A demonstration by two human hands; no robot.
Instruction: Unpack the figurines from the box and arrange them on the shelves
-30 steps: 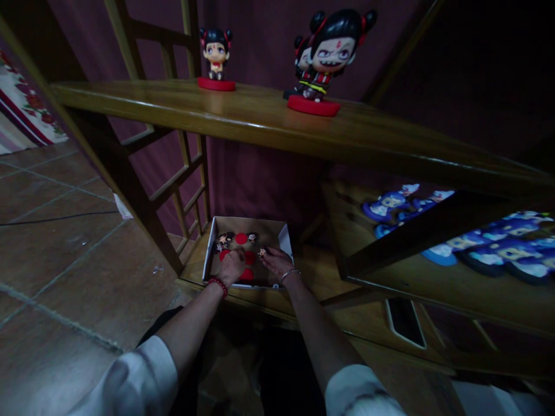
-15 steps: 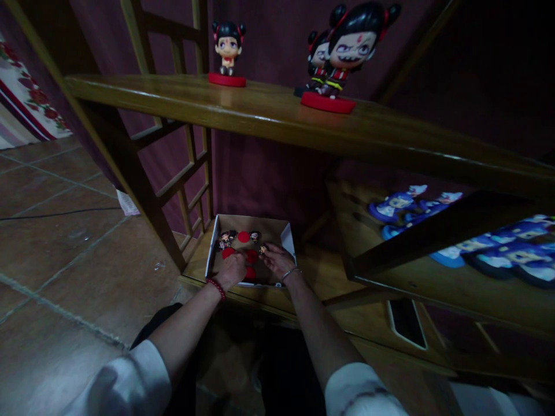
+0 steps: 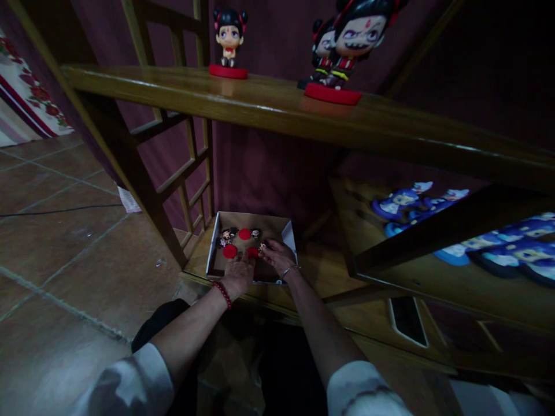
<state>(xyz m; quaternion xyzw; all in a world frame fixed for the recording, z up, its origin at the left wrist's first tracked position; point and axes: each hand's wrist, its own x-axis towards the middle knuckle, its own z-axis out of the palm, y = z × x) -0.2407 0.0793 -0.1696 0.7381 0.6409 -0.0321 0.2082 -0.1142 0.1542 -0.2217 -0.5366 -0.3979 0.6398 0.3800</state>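
My left hand [image 3: 239, 274], with a red bead bracelet, is low over the shallow cardboard box [image 3: 213, 254]. Its fingertips are closed at a round red base [image 3: 252, 252]; the exact grip is partly hidden. Beside it, my right hand [image 3: 280, 256], wearing a metal bangle, pinches a small black-haired figurine [image 3: 262, 247] close to that base. Further red bases [image 3: 229, 251] lie in the box. Several small figurines [image 3: 226, 236] are grouped at its left, and one dark-haired figurine [image 3: 255, 233] lies near the back wall.
A wooden shelf board [image 3: 269, 103] crosses above the box, bearing a seated figurine [image 3: 228, 40] and two larger ones at right. Blue-and-white figures [image 3: 401, 199] fill the right shelf. A phone-like dark slab [image 3: 408, 321] lies lower right. Lattice wood stands at left.
My left hand has shifted right and toward me, uncovering the left red base and covering the nearest one. My right hand still holds the figurine, almost in place. The view has tilted slightly.
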